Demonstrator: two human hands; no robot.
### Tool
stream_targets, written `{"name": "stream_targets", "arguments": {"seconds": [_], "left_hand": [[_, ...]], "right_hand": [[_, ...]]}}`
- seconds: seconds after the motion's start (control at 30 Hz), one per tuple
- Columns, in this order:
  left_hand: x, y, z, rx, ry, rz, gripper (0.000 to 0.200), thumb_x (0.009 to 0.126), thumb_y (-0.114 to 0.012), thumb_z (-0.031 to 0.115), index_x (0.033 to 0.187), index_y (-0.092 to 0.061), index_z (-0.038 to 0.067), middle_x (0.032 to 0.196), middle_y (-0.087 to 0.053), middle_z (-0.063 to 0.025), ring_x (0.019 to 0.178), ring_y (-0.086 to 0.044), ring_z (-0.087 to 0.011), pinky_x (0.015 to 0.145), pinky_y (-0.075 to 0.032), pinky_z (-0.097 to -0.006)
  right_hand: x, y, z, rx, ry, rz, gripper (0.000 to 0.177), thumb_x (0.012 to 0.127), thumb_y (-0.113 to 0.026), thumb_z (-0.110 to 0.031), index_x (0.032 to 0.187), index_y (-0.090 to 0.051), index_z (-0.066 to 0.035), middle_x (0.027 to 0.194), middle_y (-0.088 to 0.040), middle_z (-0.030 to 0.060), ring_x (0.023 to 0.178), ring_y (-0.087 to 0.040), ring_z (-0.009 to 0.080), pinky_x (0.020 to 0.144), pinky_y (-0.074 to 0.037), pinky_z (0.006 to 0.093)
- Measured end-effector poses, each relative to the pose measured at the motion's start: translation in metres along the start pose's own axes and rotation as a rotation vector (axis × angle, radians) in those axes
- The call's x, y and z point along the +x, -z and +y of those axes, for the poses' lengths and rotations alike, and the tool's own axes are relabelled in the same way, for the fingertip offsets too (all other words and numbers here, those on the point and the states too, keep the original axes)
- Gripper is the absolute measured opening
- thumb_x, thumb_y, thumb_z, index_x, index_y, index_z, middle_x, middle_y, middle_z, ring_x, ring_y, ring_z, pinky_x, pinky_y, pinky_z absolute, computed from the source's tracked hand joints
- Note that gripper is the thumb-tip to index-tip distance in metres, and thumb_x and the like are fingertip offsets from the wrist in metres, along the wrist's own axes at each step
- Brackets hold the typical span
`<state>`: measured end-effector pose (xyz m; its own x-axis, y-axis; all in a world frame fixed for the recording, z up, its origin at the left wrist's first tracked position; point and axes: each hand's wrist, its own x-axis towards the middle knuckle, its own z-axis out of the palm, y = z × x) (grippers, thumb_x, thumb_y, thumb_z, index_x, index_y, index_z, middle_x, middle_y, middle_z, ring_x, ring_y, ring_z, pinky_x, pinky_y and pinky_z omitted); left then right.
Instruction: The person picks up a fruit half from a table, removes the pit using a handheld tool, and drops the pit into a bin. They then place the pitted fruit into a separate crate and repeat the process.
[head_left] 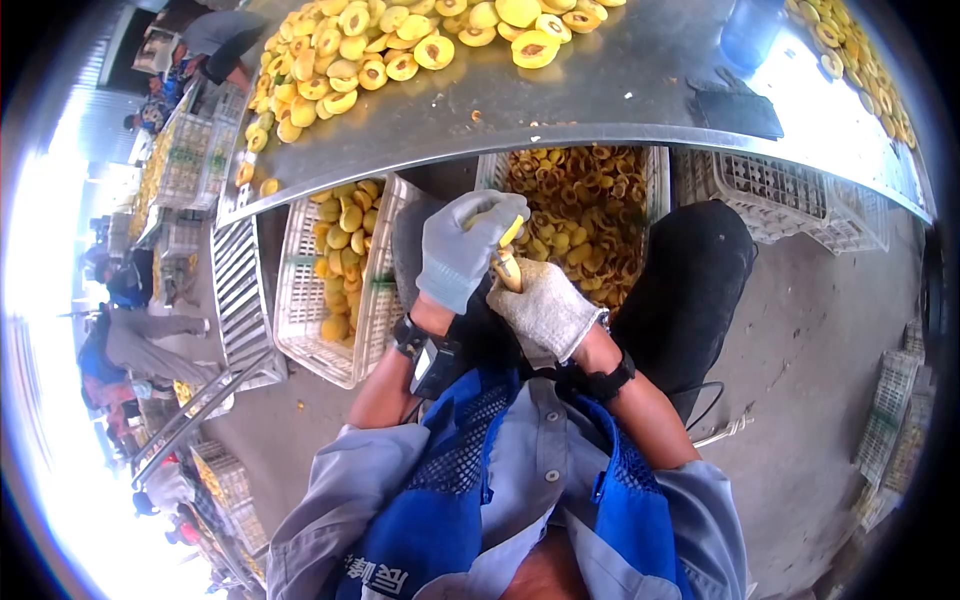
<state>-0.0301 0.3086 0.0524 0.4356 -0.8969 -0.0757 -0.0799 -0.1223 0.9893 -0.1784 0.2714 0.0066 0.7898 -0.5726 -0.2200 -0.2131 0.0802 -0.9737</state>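
Note:
My left hand (462, 245), in a grey glove, is closed on a yellow fruit half (512, 231) above my lap. Close beside it, my right hand (545, 305) in a whitish knit glove grips a small tool with a wooden handle (508, 272). The tool's metal end is near the fruit, and my fingers partly hide it. Past my hands, a white crate (657, 190) holds brown and yellow fruit pieces. A second white crate (375, 310) at the left contains yellow fruit halves.
Piled fruit halves (345, 50) lie on a metal table (420, 120), whose edge runs just beyond my hands. A dark flat item (738, 113) rests on it. Empty-looking crates (775, 195) stand under the right side. Other people (150, 340) are at the far left.

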Motion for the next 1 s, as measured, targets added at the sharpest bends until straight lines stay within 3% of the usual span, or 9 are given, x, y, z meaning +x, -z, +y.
{"name": "stream_targets", "arguments": {"seconds": [0.17,0.3,0.37,0.47,0.6,0.67,0.77,0.9,1.0], "left_hand": [[0.013,0.011,-0.003,0.042,0.033,-0.26,0.024,0.097,-0.071,0.013,0.109,-0.074,-0.007,0.102,-0.077,-0.0142,0.09,-0.075,-0.0201,0.083,-0.06,-0.0291],[0.013,0.015,-0.012,-0.453,0.2,-0.263,0.031,0.099,-0.07,0.025,0.108,-0.072,-0.004,0.102,-0.076,-0.0169,0.087,-0.075,-0.0274,0.081,-0.062,-0.0335],[0.011,0.014,-0.03,-0.584,0.128,-0.305,0.038,0.1,-0.067,0.034,0.11,-0.071,-0.003,0.104,-0.075,-0.0184,0.087,-0.075,-0.0302,0.079,-0.063,-0.0358],[0.003,0.005,-0.037,-0.727,0.311,-0.184,0.051,0.102,-0.062,0.047,0.117,-0.068,-0.001,0.109,-0.074,-0.0193,0.089,-0.074,-0.029,0.078,-0.062,-0.0372],[0.005,0.014,-0.018,-0.691,0.157,0.04,0.054,0.104,-0.058,0.049,0.125,-0.064,0.0,0.114,-0.073,-0.0191,0.095,-0.073,-0.0285,0.081,-0.061,-0.0391],[0.015,0.061,-0.03,-0.505,-0.024,0.084,0.048,0.105,-0.057,0.042,0.126,-0.063,-0.001,0.119,-0.071,-0.0195,0.1,-0.072,-0.0296,0.086,-0.061,-0.0404],[0.025,0.159,-0.031,0.989,-0.321,0.423,0.03,0.095,-0.073,0.016,0.121,-0.073,0.001,0.12,-0.074,-0.0151,0.105,-0.071,-0.0261,0.096,-0.056,-0.0355],[0.046,0.171,-0.008,1.025,-0.166,0.461,0.035,0.09,-0.079,0.02,0.119,-0.075,0.003,0.118,-0.075,-0.0117,0.108,-0.071,-0.0246,0.097,-0.055,-0.0336],[0.09,0.135,-0.008,0.801,-0.106,0.225,0.04,0.09,-0.078,0.026,0.123,-0.074,0.004,0.13,-0.073,-0.0134,0.117,-0.07,-0.0233,0.102,-0.052,-0.0334]], "right_hand": [[-0.001,-0.002,0.003,0.146,-0.068,-0.097,0.014,0.088,-0.073,-0.017,0.089,-0.069,-0.004,0.069,-0.064,0.0039,0.062,-0.061,0.0148,0.06,-0.05,0.0324],[0.0,0.006,-0.013,0.248,-0.233,-0.227,0.012,0.089,-0.073,-0.016,0.084,-0.068,-0.006,0.064,-0.059,-0.0014,0.051,-0.054,0.0104,0.046,-0.044,0.0279],[-0.002,0.011,-0.017,0.267,-0.27,-0.278,0.014,0.087,-0.073,-0.018,0.089,-0.072,-0.005,0.073,-0.066,0.0026,0.066,-0.061,0.0136,0.061,-0.049,0.031],[0.0,0.009,-0.014,0.29,-0.378,-0.346,0.016,0.087,-0.074,-0.02,0.09,-0.073,-0.004,0.074,-0.067,0.0019,0.067,-0.063,0.0125,0.062,-0.05,0.0299],[-0.003,0.004,-0.016,0.513,-0.246,-0.392,0.016,0.088,-0.077,-0.018,0.091,-0.069,-0.005,0.062,-0.056,-0.0024,0.046,-0.049,0.0075,0.041,-0.037,0.0244],[-0.004,0.006,-0.017,0.525,-0.247,-0.328,0.017,0.088,-0.078,-0.019,0.092,-0.07,-0.005,0.062,-0.057,-0.0023,0.047,-0.05,0.0072,0.043,-0.037,0.0242],[0.0,0.01,-0.013,0.509,-0.184,-0.214,0.016,0.088,-0.078,-0.019,0.091,-0.072,-0.005,0.064,-0.058,-0.0023,0.05,-0.051,0.0069,0.046,-0.039,0.0245],[0.004,0.008,-0.015,0.495,-0.173,-0.14,0.013,0.089,-0.076,-0.018,0.091,-0.072,-0.005,0.062,-0.058,-0.0018,0.05,-0.052,0.0068,0.046,-0.04,0.0243],[0.007,0.016,-0.02,0.421,-0.244,-0.167,0.016,0.091,-0.076,-0.021,0.095,-0.073,-0.006,0.076,-0.068,0.002,0.069,-0.063,0.0107,0.064,-0.051,0.03]]}}
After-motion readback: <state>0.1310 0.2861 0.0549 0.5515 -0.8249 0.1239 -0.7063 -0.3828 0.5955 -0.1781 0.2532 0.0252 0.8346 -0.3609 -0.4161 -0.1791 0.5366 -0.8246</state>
